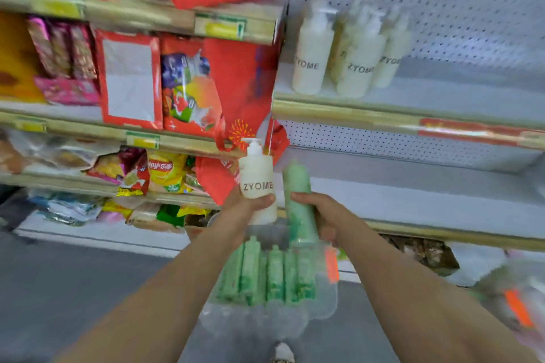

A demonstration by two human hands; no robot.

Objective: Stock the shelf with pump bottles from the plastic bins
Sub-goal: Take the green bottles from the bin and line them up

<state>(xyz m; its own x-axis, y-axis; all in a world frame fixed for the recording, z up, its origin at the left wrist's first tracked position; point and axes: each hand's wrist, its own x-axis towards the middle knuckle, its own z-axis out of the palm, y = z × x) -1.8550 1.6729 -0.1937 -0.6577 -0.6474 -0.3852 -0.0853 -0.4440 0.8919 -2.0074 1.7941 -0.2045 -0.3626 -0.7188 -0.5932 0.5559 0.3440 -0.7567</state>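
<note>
Centre frame, above plastic bin (326, 300) of spare green bottles (274, 274): our left hand (246, 211) fingers (262, 201) wrap white pump bottle (256, 178), right hand (323, 215) grips green bottle (298, 194). Carrying step, we judge; next, stand both on shelf (339, 111), upper right, beside white row (351, 50).

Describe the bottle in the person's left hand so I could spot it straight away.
Find the grey pegboard shelf on the right; before its lower tier, two hands hover above a clear bin of green bottles. The left hand grips the pump bottle: cream-white, printed ZYOME, unlike the green bottle in the right hand.
</note>
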